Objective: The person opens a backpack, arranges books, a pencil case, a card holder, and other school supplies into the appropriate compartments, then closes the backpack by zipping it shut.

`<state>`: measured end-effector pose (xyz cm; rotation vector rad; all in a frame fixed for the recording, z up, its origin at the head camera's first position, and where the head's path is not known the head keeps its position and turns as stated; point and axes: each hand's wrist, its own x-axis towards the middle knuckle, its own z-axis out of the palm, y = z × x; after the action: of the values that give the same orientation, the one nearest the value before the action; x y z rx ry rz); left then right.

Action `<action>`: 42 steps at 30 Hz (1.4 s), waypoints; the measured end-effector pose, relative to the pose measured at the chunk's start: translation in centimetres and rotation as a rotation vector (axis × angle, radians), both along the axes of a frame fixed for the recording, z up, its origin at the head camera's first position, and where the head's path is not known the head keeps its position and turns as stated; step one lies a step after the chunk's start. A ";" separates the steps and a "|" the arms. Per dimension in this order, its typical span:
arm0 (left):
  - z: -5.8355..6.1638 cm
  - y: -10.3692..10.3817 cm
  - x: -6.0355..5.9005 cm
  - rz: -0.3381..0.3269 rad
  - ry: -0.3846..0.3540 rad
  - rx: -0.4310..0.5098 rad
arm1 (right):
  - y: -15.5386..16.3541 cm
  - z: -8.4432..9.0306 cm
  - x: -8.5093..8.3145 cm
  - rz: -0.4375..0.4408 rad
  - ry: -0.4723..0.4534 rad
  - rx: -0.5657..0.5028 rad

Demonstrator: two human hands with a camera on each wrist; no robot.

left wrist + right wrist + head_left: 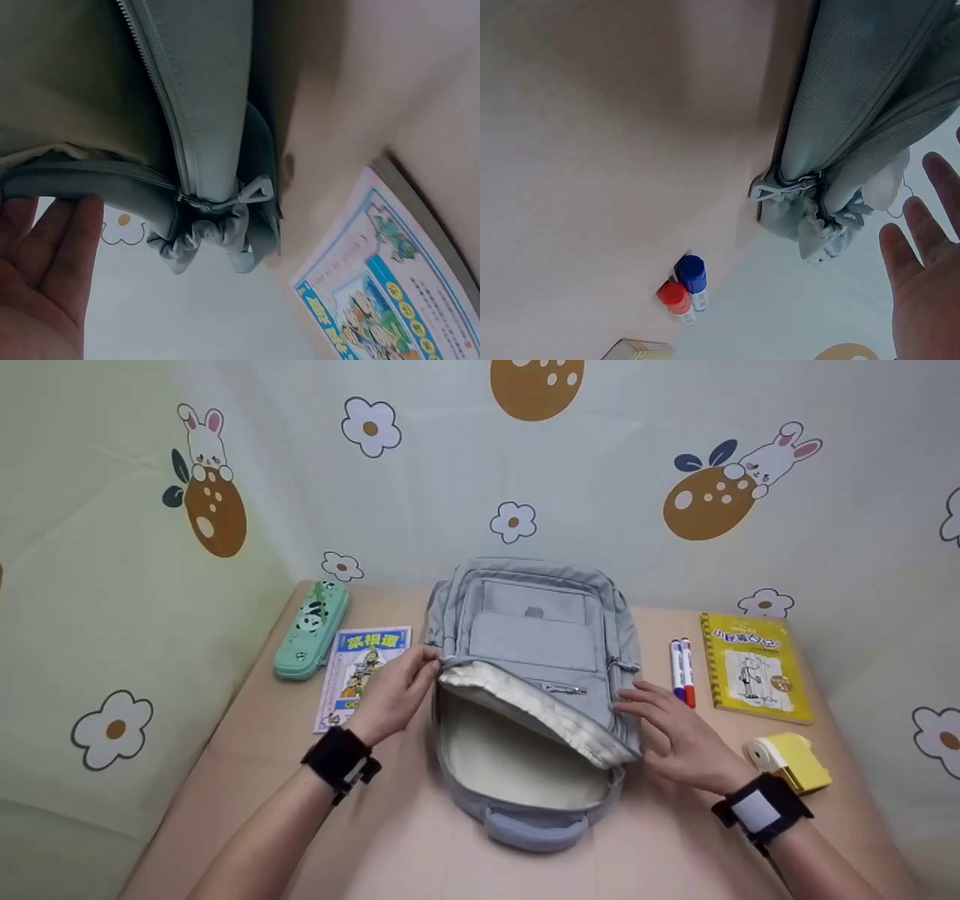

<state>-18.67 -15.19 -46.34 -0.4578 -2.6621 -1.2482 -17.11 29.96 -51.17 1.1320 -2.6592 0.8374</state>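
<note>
Left hand [396, 690] grips backpack [534, 645] flap; right hand [675, 731] flat alongside

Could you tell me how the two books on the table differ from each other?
The comic book lies left of the grey backpack, beside the green pencil case; the yellow book lies right of it, beside two markers. The comic book has a pale, many-coloured cover and looks thin; the yellow book is plain yellow with a line drawing and looks thicker. Both lie flat, cover up, untouched by either hand.
</note>
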 end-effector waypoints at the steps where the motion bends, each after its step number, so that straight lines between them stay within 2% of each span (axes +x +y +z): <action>1: 0.1 0.1 -0.1 0.008 -0.006 0.028 | -0.1 0.0 -0.1 0.003 -0.020 -0.002; 6: 0.7 0.3 -0.5 0.027 -0.021 0.107 | -0.8 0.0 -0.9 -0.009 -0.021 -0.027; 9: 0.8 0.3 -0.5 0.020 -0.027 0.110 | -1.2 0.1 -1.6 -0.035 0.004 -0.073; 14: 0.5 0.1 -0.5 -0.004 -0.043 0.097 | -1.6 0.6 -2.4 -0.099 -0.036 -0.195; 18: 0.1 -0.1 -0.5 0.000 -0.040 0.034 | -2.1 1.3 -2.9 -0.212 -0.122 -0.270; 23: -0.7 -0.6 -0.3 -0.002 -0.033 -0.112 | -2.8 2.2 -3.4 -0.311 -0.218 -0.321; 26: -1.2 -1.1 -0.4 -0.049 -0.077 -0.134 | -3.0 2.5 -3.7 -0.344 -0.248 -0.330; 30: -1.5 -1.7 -0.7 -0.179 -0.186 -0.105 | -3.2 2.8 -4.1 -0.386 -0.266 -0.317; 33: -1.6 -1.5 -1.3 -0.264 -0.204 -0.109 | -3.3 3.2 -4.4 -0.414 -0.285 -0.314; 36: -1.7 -0.7 -2.3 -0.275 -0.186 -0.103 | -3.4 3.5 -4.9 -0.436 -0.322 -0.336; 42: -1.7 0.6 -3.8 -0.245 -0.232 0.040 | -3.9 4.1 -6.1 -0.449 -0.432 -0.395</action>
<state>-22.42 -14.58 -48.03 -0.6898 -2.8322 -1.5040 -23.26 26.05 -47.11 0.2664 -2.7034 1.5429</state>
